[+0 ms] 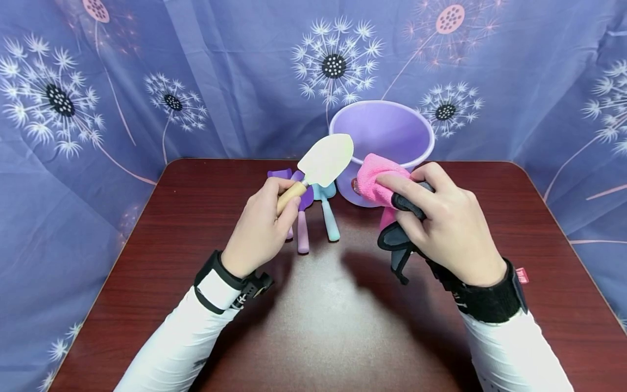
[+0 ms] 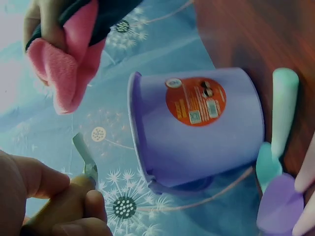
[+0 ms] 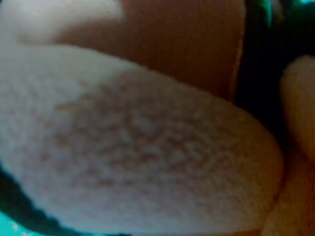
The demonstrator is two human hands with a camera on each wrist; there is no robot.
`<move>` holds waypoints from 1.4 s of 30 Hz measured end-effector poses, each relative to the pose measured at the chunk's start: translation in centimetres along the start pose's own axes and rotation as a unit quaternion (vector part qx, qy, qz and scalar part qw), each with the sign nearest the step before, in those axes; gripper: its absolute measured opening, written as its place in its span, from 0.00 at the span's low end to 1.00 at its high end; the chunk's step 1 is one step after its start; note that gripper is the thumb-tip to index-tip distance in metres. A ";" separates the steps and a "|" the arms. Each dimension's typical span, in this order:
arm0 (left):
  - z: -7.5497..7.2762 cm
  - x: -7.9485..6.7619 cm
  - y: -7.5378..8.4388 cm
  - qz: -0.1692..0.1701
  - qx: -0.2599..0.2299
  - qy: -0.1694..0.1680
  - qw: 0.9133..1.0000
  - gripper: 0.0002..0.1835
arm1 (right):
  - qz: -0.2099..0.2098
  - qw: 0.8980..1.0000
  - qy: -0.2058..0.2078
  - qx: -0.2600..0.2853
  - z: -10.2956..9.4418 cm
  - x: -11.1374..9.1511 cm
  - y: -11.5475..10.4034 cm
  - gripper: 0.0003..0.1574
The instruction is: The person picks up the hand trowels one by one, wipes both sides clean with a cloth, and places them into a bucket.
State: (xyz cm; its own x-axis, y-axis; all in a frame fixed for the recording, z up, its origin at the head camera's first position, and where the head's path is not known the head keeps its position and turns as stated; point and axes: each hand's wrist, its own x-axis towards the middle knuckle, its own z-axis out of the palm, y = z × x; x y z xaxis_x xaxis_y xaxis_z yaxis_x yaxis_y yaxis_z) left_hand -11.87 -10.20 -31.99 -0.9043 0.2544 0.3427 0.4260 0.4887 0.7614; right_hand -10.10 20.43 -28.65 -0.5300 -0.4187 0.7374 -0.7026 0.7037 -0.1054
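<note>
My left hand (image 1: 259, 226) grips the wooden handle of a small garden trowel with a pale cream blade (image 1: 327, 159), which points up and to the right in front of the bucket's left side. In the left wrist view thumb and fingers close round that handle (image 2: 61, 206), and the blade shows nearly edge-on. A bunched pink cloth (image 1: 379, 179) with dark grey, black-edged parts is pinched in my right hand (image 1: 448, 226), held up in front of the bucket's right side. Skin fills most of the right wrist view, so the cloth is unclear there.
A lilac bucket (image 2: 157, 142) with an orange label stands upright at the table's back. Left of it lie small purple garden tools with pink handles (image 1: 303, 234) and a teal one (image 1: 330, 220). Behind the dark red table (image 1: 196, 207) hangs a blue dandelion-print cloth (image 1: 245, 71).
</note>
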 end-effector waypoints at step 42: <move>-0.8 0.5 -0.2 -0.103 -0.236 -0.195 0.946 0.11 | -0.063 0.995 -0.050 0.058 2.5 -0.3 -1.3 0.29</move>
State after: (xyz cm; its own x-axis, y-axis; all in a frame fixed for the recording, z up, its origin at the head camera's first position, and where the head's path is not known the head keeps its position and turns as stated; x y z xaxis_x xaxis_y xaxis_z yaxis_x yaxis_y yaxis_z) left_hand -12.39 -10.85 -31.48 -0.8490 0.5284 0.0002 0.0986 0.1580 0.9825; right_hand -10.14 18.22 -30.39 -0.4755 -0.5584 0.6798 -0.8135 0.5733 -0.0981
